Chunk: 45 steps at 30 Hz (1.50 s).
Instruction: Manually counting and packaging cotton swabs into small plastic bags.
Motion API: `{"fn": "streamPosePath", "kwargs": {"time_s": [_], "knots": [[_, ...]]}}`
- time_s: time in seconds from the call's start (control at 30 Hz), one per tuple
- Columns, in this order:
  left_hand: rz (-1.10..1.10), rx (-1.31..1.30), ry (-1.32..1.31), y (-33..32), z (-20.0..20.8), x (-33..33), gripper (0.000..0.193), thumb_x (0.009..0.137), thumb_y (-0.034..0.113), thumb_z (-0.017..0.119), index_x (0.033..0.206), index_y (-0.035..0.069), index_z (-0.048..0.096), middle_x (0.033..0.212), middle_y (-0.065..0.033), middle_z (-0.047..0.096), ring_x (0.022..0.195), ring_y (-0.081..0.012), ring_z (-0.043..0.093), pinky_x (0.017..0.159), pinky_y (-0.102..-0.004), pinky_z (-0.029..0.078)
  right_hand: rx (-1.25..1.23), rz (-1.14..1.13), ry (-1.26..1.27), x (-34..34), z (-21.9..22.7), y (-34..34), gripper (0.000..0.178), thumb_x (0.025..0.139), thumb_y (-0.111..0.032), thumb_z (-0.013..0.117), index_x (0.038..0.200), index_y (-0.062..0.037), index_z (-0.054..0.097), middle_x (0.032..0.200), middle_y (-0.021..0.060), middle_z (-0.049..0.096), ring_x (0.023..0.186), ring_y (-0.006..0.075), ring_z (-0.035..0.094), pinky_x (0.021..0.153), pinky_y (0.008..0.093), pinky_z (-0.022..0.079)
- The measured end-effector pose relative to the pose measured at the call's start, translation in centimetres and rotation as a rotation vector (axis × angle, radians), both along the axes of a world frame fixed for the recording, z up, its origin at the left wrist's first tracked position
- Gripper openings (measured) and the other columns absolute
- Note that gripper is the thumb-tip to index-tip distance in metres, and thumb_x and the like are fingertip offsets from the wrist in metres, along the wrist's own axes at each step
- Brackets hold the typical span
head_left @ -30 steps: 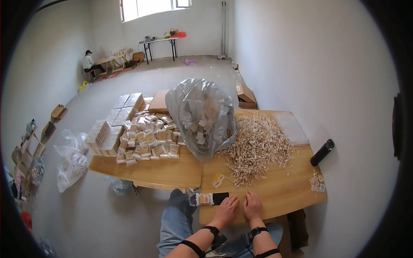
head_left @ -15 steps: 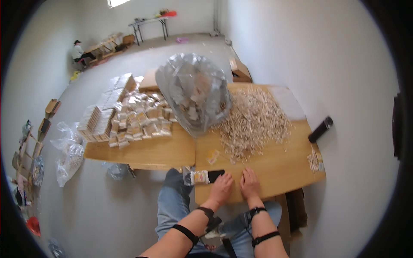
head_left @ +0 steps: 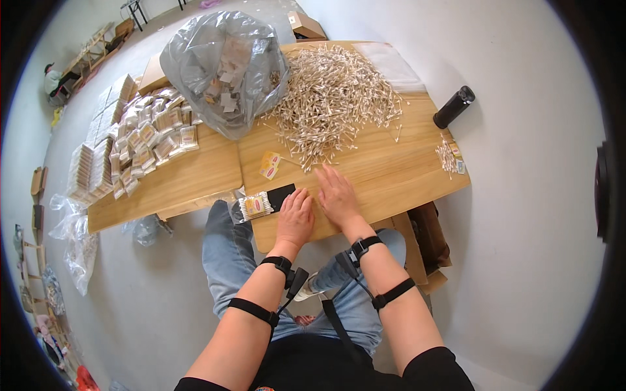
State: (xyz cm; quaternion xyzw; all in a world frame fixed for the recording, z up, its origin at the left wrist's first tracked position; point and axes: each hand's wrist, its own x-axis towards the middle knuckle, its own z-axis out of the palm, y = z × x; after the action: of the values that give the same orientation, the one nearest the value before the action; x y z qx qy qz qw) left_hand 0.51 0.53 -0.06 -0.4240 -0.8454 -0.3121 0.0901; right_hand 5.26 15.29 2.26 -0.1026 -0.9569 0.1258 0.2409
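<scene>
My left hand (head_left: 297,216) lies on the wooden table near its front edge, fingers stretched out, fingertips at the edge of a flat black piece (head_left: 281,195). Partly overlapping that piece is a clear bag of cotton swabs (head_left: 255,206) with a printed label. My right hand (head_left: 337,197) rests beside the left, palm down and fingers extended, holding nothing. Its fingertips point at the near edge of a big heap of loose cotton swabs (head_left: 332,91). A yellow-and-white card (head_left: 269,165) lies to the left of the heap.
A large grey plastic bag (head_left: 225,72) with paper scraps stands at the table's back. Left of it are many filled swab packets (head_left: 153,133) and stacked packs (head_left: 91,166). A black cylinder (head_left: 454,107) and a small swab pile (head_left: 447,156) are at the right edge.
The view has tilted down and shifted right, so the table appears higher and further left. My right hand has moved forward toward the swab heap; the left stays by the black piece.
</scene>
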Motion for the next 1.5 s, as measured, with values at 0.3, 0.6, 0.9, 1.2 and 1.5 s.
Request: {"fn": "streamPosePath", "kwargs": {"time_s": [0.3,0.6,0.9,1.2,1.5], "knots": [[0.0,0.013,-0.009,0.2,-0.1,0.1,0.031,0.085,0.013,0.06,0.114,0.005,0.059,0.126,-0.0117,0.057,0.123,-0.0292,0.05,0.105,-0.0423,0.038,0.028,0.028,-0.116,-3.9,0.3,-0.2,0.038,0.084,-0.024,0.064,0.119,-0.0107,0.064,0.126,0.0128,0.055,0.118,0.0299,0.05,0.093,0.0417,0.043],[0.013,0.028,-0.003,-0.3,-0.3,-0.8,0.029,0.083,0.012,0.059,0.11,0.004,0.061,0.126,-0.0117,0.057,0.123,-0.0289,0.05,0.106,-0.043,0.038,-0.146,0.171,0.038,0.7,-0.8,1.0,0.026,0.086,-0.009,0.062,0.11,-0.0006,0.065,0.117,0.017,0.063,0.113,0.0344,0.057,0.099,0.0411,0.045],[-0.014,0.118,0.004,-0.4,-2.1,-0.2,0.03,0.079,0.012,0.062,0.108,0.004,0.06,0.124,-0.0138,0.057,0.122,-0.0303,0.051,0.105,-0.0431,0.039,-0.195,0.017,0.118,0.5,0.4,-0.1,0.016,0.078,-0.004,0.065,0.095,-0.0041,0.064,0.101,0.0137,0.062,0.102,0.0341,0.058,0.089,0.0428,0.048],[0.019,0.117,0.008,0.4,-1.2,0.0,0.028,0.083,0.014,0.062,0.11,0.005,0.061,0.125,-0.0127,0.058,0.123,-0.03,0.051,0.105,-0.0439,0.039,-0.171,-0.034,0.106,-0.1,-1.9,0.6,0.009,0.076,-0.006,0.067,0.083,-0.0065,0.063,0.086,0.0117,0.06,0.089,0.0333,0.057,0.079,0.0426,0.046],[0.081,0.009,-0.005,-0.3,0.0,0.4,0.041,0.087,0.017,0.057,0.126,0.005,0.055,0.139,-0.0155,0.049,0.133,-0.0301,0.042,0.111,-0.0468,0.031,-0.291,0.074,0.1,0.6,-0.6,-1.1,0.005,0.075,-0.008,0.069,0.079,-0.0068,0.067,0.084,0.0105,0.062,0.085,0.0316,0.058,0.076,0.0415,0.048]]}}
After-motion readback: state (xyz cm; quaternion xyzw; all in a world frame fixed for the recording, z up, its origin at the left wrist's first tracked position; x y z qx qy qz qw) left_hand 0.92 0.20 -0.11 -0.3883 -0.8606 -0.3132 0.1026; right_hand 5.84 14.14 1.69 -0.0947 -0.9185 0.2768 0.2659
